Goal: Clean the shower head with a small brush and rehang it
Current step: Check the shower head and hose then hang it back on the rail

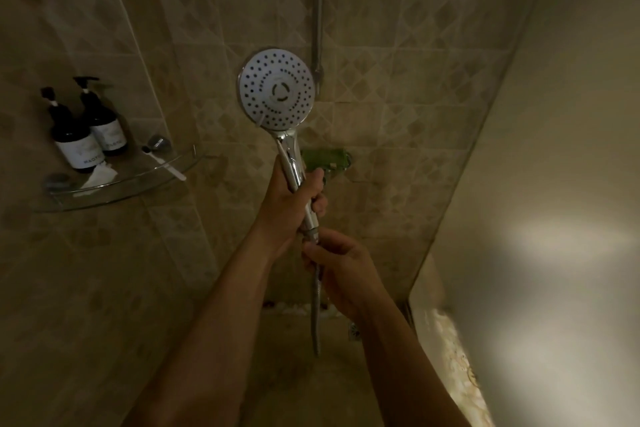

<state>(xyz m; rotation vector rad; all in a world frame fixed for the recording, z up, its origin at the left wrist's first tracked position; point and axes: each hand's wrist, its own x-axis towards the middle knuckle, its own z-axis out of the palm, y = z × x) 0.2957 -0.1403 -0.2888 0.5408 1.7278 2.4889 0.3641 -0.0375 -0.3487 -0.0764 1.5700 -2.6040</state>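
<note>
Gripping shower head (276, 88) handle, left hand (291, 204); right hand (343, 267) apparently pinching hose (316, 315) below.

Bare forearms (225, 302), bare hands (291, 199)

Light is running dim and yellow-brown. A soft glare patch is glowing on the side wall (571, 243), well right of the left hand (291, 198) grip. The shower head (276, 88) above the grip is catching light, pale vs dark tiles (398, 45); its chrome handle (292, 163) is glinting. The hose (316, 315) below is fading into shadow. Edges are bowing w/ wide-angle distortion; pump bottles (83, 128) far left are looking soft.
</note>
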